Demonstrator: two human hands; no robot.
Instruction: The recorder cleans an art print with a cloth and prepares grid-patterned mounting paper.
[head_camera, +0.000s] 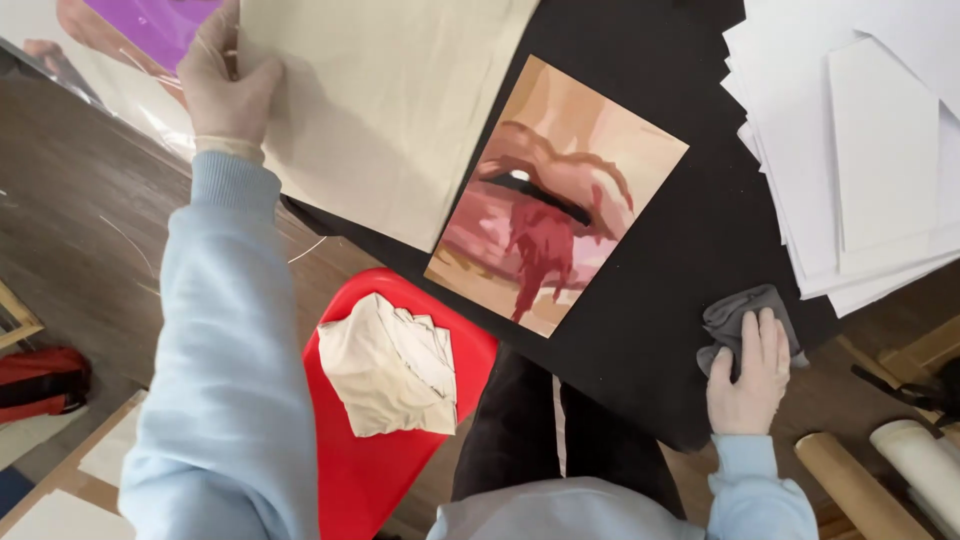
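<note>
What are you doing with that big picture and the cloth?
A person in a light blue top stands over a black table. The left hand holds up a large beige sheet by its edge, partly over a painted picture lying on the table. The right hand presses on a grey cloth at the table's edge. A pile of white paper lies nearby.

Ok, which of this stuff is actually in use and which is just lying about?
In use: beige sheet held by the left hand; grey cloth under the right hand; painted print on the black board.

Lying about: white paper stack, red chair, crumpled paper, rolled tubes.
</note>
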